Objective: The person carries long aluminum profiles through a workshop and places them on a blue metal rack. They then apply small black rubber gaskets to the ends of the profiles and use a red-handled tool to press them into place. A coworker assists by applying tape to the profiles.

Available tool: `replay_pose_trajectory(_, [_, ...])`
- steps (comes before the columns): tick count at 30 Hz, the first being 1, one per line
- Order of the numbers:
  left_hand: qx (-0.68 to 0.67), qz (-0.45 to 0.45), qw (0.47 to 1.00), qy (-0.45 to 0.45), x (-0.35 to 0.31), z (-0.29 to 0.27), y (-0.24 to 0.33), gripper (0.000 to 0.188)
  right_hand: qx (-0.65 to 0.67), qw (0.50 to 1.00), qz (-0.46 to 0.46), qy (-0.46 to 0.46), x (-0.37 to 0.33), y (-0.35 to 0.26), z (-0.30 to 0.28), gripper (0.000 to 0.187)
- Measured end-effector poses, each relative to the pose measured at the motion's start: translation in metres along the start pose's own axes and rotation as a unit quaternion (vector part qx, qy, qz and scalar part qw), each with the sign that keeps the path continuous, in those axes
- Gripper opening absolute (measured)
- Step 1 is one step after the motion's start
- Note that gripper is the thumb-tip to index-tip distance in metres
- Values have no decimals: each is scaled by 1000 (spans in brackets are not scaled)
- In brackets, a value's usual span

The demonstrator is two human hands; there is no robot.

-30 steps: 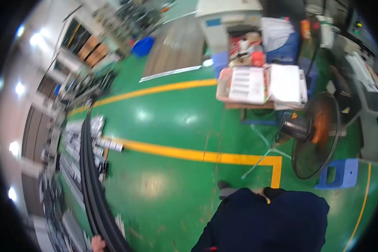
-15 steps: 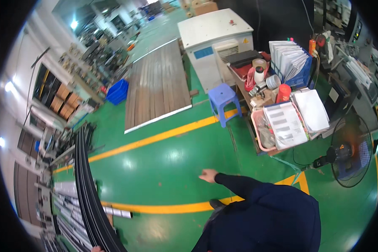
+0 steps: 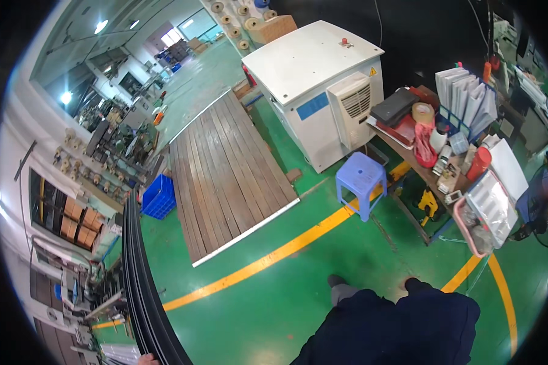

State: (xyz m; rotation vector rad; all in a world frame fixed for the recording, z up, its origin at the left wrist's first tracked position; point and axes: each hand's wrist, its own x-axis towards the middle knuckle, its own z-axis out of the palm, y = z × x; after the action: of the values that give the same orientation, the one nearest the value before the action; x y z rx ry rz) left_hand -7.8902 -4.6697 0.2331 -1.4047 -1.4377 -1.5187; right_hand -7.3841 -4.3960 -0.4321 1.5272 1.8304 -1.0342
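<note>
The left hand (image 3: 147, 359), partly cut off by the lower edge, grasps a bundle of long, black, ribbed strips (image 3: 140, 274) that runs forward from the grip. The right hand cannot be made out, so its state cannot be told. Just right of the bundle's far end sits a blue plastic crate (image 3: 159, 196); ahead and right of the grip lies a low brown platform of planks (image 3: 231, 176). Farther right stand a boxy white metal cabinet (image 3: 310, 67), a blue plastic stool (image 3: 360, 171) and a cluttered brown table (image 3: 406, 149). The cabinet bears a yellow triangular warning label (image 3: 372, 72) and a blue rectangular panel (image 3: 312, 107); the label's marks are too small to read.
</note>
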Motion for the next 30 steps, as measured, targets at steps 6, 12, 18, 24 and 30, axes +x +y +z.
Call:
replay_pose_trajectory(6, [-128,-101,983,81,82,48,-225,38,31,957,-287,37,87,-440,-156,60])
replay_pose_trajectory(12, [-204,-156,940,225,141,167,-441,35,165,890,-419,75,186,-787,-303,46])
replay_pose_trajectory(18, [-56,36,981,-185,279,226,-720,28,163,963,-187,107,352,-843,-348,63])
replay_pose_trajectory(24, [-143,95,961,-216,371,316,-1009,28,131,987,80,51,425,-840,-379,62])
replay_pose_trajectory(30, [-265,207,927,-165,499,511,-1277,28,190,956,222,14,577,-933,-441,59])
